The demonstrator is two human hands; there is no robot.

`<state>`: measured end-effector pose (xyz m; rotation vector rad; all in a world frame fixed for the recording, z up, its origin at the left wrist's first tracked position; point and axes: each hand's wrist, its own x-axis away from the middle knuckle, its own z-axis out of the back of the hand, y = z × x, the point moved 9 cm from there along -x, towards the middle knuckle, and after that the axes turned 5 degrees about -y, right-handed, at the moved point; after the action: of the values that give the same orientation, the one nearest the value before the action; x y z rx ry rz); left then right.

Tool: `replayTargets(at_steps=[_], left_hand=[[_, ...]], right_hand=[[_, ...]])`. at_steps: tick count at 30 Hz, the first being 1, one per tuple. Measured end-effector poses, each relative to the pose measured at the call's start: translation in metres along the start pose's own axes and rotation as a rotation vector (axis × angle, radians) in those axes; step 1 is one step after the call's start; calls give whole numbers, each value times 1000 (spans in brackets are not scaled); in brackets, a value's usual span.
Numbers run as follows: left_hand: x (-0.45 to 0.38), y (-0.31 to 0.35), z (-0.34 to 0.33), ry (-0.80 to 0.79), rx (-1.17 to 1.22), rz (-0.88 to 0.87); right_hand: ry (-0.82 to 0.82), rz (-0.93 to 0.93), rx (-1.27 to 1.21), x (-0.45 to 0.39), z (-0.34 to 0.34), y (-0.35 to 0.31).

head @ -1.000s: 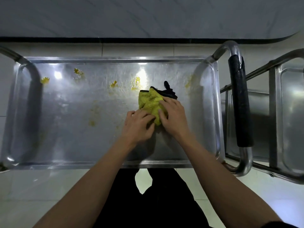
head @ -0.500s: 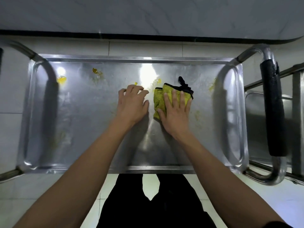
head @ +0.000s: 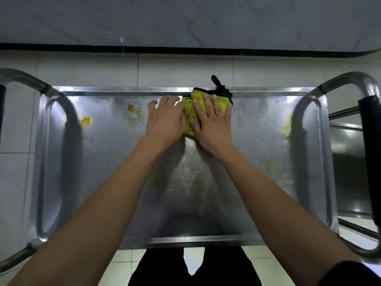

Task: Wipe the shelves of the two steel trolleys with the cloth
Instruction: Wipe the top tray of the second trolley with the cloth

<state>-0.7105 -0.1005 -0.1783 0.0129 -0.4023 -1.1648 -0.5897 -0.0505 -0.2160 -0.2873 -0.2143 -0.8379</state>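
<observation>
A pale tiled floor [head: 82, 67] and a marbled grey wall [head: 185, 19] with a dark skirting line fill the 12 o'clock band of the view. Below them, the top shelf [head: 115, 162] of a steel trolley takes up most of the frame, a rimmed rectangular tray with a tubular handle [head: 24, 79] curving off at 9 o'clock and another handle with a black grip [head: 369, 141] at 3 o'clock. Past that grip, at 3 o'clock, part of the second trolley [head: 348, 145] shows a lower steel shelf and rails.

Two bare forearms reach in from 6 o'clock towards the shelf's far rim. The right hand [head: 213, 122] lies flat on a folded yellow-green cloth [head: 188, 112] with black edging, fingers straight and spread, pressing it down against the shelf just short of the 12 o'clock rim; the cloth's black loop [head: 216, 81] pokes over that rim. The left hand [head: 165, 120] sits just beside it at the cloth's 9 o'clock edge, fingers loosely bent and splayed; they touch the cloth's edge, but whether they grip it cannot be told.

Yellow residue [head: 86, 121] clings near the 9 o'clock end, a smaller spot [head: 132, 108] lies between it and the left hand, another smear [head: 287, 122] marks the 3 o'clock end, and faint streaks [head: 268, 165] lie towards 4 o'clock.
</observation>
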Motion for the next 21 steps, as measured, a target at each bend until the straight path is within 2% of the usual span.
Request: replayTargets(at_steps=[13, 21], left_hand=[[-38, 30, -6, -49, 11, -21], [-38, 38, -20, -85, -34, 70]], right_hand=[[46, 75, -27, -5, -8, 17], [90, -3, -70, 6, -4, 69]])
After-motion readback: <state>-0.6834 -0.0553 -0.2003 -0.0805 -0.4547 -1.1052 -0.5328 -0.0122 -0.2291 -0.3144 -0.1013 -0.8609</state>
